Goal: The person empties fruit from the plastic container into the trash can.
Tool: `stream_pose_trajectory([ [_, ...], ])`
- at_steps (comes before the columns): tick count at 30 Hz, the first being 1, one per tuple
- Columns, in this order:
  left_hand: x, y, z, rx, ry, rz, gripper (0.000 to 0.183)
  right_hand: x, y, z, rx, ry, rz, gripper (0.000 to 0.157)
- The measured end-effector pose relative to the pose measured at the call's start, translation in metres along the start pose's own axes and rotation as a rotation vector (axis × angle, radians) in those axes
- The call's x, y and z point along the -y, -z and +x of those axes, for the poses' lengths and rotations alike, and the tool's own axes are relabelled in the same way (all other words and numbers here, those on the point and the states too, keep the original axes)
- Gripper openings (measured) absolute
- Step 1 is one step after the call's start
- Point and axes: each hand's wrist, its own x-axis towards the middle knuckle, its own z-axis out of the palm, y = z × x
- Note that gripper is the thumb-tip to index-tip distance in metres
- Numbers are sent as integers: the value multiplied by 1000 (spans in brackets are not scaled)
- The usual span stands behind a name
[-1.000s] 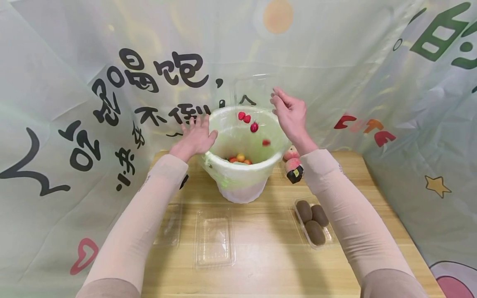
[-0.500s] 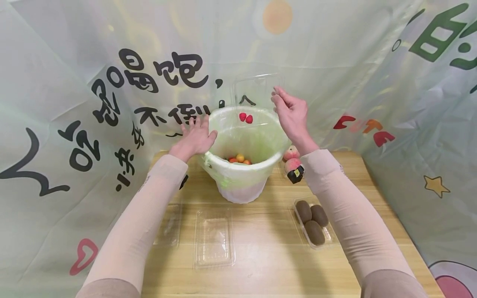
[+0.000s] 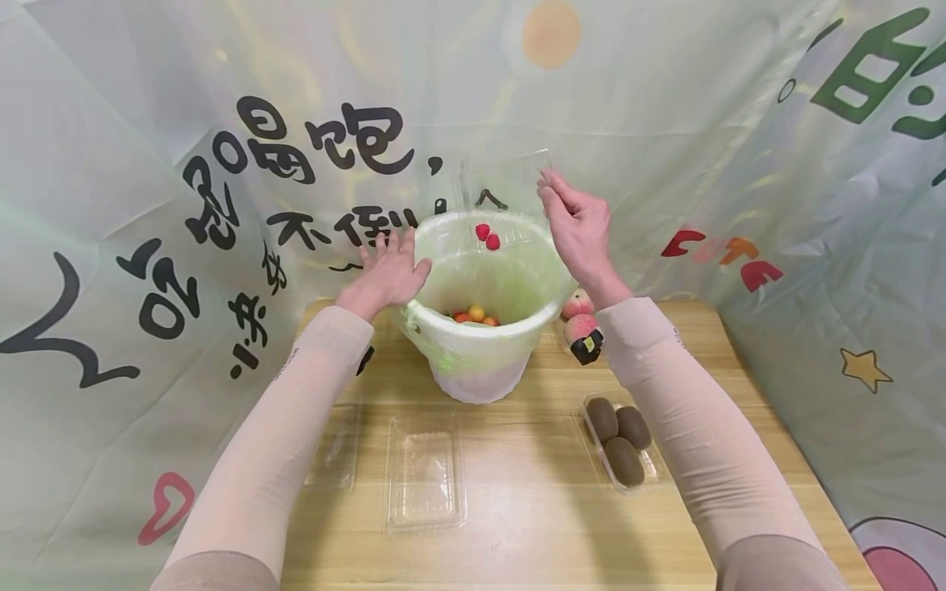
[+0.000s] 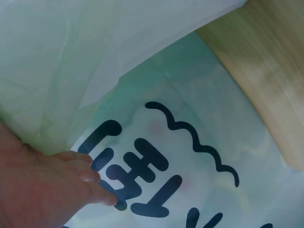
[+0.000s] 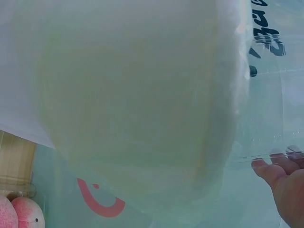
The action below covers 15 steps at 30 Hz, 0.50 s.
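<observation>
My right hand (image 3: 579, 222) pinches the edge of a clear plastic box (image 3: 510, 176), tilted above the far side of a white bucket (image 3: 480, 369). Two small red fruits (image 3: 488, 236), berry-like, show at the low part of that box, over the bucket's opening. My left hand (image 3: 388, 272) rests against the bucket's left rim, fingers spread. Orange and yellow fruits (image 3: 476, 314) lie inside the bucket; its near wall hides the rest. In the right wrist view, the fingertips (image 5: 266, 168) are at the edge of the clear plastic, beside the bucket (image 5: 142, 109).
Two clear plastic boxes, one in the middle (image 3: 426, 472) and one at left (image 3: 334, 447), lie on the wooden table (image 3: 532, 509). At right stands a box of brown kiwis (image 3: 624, 460). Pink peaches (image 3: 580, 327) sit behind it. Printed cloth (image 3: 650, 98) surrounds the table.
Two other red fruits dropped from the box into the bucket and are out of sight. The two left have slid down slightly. The box is tipped a little differently; both hands stay nearly still.
</observation>
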Motion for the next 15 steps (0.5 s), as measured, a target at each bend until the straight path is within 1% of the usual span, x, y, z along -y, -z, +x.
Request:
stream_pose_trajectory([
  [6,0,1,-1,-6,-3,-5,79,0,0,0,-3,-15,11,36],
  [15,1,0,1,-12,-6,3,79,-1,0,-1,2,-3,0,36],
])
